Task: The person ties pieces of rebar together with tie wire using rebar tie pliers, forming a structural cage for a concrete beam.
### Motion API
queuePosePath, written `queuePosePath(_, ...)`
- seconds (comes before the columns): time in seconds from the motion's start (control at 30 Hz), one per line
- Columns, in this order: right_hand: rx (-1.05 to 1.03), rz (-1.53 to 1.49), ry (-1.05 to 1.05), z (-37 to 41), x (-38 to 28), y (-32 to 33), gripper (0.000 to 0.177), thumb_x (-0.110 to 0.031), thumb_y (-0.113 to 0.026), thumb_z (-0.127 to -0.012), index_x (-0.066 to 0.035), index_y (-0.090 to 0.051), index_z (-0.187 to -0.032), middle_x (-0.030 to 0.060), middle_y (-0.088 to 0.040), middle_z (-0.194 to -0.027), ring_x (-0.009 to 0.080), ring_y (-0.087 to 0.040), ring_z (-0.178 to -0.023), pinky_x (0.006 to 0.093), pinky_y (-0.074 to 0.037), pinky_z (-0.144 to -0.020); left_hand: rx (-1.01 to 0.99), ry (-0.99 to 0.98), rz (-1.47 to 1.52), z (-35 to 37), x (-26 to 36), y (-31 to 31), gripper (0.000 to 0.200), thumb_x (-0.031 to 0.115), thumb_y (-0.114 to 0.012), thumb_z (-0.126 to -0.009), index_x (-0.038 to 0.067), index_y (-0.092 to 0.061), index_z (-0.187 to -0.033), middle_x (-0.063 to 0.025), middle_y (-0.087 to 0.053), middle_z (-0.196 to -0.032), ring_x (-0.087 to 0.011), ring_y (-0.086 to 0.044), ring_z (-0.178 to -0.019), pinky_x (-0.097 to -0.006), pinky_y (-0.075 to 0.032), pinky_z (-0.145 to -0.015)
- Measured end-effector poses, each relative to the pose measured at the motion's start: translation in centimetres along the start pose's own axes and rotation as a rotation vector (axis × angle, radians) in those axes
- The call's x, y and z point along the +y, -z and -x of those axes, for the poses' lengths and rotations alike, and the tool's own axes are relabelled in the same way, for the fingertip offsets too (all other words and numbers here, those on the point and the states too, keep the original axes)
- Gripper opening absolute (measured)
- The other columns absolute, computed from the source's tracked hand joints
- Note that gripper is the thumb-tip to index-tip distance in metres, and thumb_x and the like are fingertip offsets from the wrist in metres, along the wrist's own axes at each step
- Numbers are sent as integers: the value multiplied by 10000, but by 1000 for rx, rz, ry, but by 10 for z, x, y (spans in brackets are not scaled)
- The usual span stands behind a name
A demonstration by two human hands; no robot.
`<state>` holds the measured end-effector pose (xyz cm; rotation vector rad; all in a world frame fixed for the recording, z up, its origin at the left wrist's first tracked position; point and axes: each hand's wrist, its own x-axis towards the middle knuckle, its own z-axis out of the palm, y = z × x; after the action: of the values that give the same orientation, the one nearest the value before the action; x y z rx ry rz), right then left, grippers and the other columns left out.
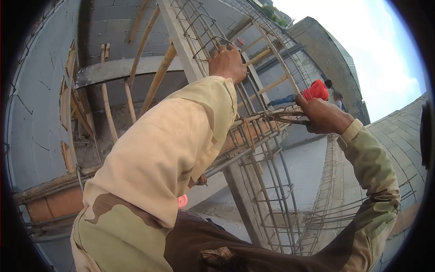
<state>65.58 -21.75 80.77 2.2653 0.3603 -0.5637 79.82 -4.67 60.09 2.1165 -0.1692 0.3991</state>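
Note:
My left hand [226, 63] is closed around a steel rebar of the long rebar cage [199, 29], beside a concrete beam edge. In my right hand [327, 116] are the handles of dark metal pincers [285, 118]. Their jaws are at a crossing of the rebars, where a loop of rusty wire [245, 129] hangs close by. I cannot make out whether the jaws grip a wire. Camouflage sleeves cover both arms, and the left sleeve [154, 149] hides part of the steel and brickwork behind it.
Another rebar cage [276, 195] runs down below the crossing. Bamboo props [158, 79] stand under the concrete slab edge [122, 70] at left. A person in a red top [317, 90] is farther off, near a wooden ladder [278, 54]. A tiled roof [398, 136] slopes at right.

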Motion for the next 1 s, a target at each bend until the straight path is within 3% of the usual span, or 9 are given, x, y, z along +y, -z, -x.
queuePosePath(0.1,140,201,35,12,3,-14,265,-83,-737,-863,1,-598,-1072,177,-673,-991,344,-705,-816,478,-552,-700,1,-4,-17,-2,0,-5,652,313,-695,-882,-55,-516,-1389,-266,-582,-1328,-430,-596,-1256,-519,-510,-1042)
queuePosePath(0.2,714,637,413,26,12,-25,427,-259,-700,-943,19,-618,-1256,116,-664,-1077,234,-650,-1026,423,-559,-873,-18,0,19,-2,0,-9,674,324,-687,-894,-58,-496,-1417,-267,-568,-1361,-426,-590,-1268,-524,-499,-1053)
queuePosePath(0.33,747,654,357,24,10,-29,471,-296,-705,-941,29,-631,-1274,160,-667,-1135,260,-665,-1005,443,-557,-909,-31,-2,11,1,3,-9,670,328,-681,-901,-58,-496,-1416,-270,-562,-1373,-424,-589,-1271,-519,-502,-1052)
queuePosePath(0.43,98,110,117,26,2,-16,362,-303,-680,-992,41,-702,-1105,160,-708,-824,235,-694,-808,393,-564,-784,-34,0,-5,1,3,-9,677,334,-680,-902,-56,-490,-1422,-271,-561,-1377,-423,-588,-1273,-515,-502,-1054)
queuePosePath(0.5,179,-49,283,16,11,-10,360,-301,-639,-1022,33,-728,-921,113,-692,-701,202,-690,-674,353,-549,-664,-64,6,1,1,2,-8,680,331,-682,-901,-53,-486,-1427,-270,-561,-1379,-421,-584,-1279,-517,-500,-1057)
queuePosePath(0.57,-382,-623,-166,11,5,22,430,-333,-598,-1048,22,-738,-850,84,-714,-724,182,-692,-617,351,-545,-621,-76,-1,-4,-2,1,-7,683,327,-683,-900,-50,-482,-1432,-269,-560,-1381,-419,-580,-1286,-519,-498,-1060)
queuePosePath(0.77,-174,-205,-80,-19,26,-2,429,-291,-547,-1050,24,-748,-838,79,-725,-673,158,-716,-641,370,-571,-675,-21,27,-36,1,3,-4,708,323,-698,-900,-54,-462,-1451,-251,-548,-1406,-405,-562,-1313,-505,-481,-1084)
queuePosePath(0.9,-278,-587,-259,2,-7,24,550,-305,-503,-1055,27,-697,-663,96,-678,-586,188,-658,-500,351,-530,-515,-50,42,3,3,3,-5,736,310,-707,-897,-55,-433,-1474,-257,-522,-1422,-408,-544,-1329,-516,-453,-1103)
queuePosePath(1.0,-310,-641,-302,16,-21,28,371,-202,-672,-961,41,-671,-681,121,-682,-618,203,-648,-481,349,-519,-481,-39,13,26,3,4,-7,747,290,-728,-877,-48,-436,-1476,-258,-529,-1409,-409,-552,-1307,-516,-462,-1070)
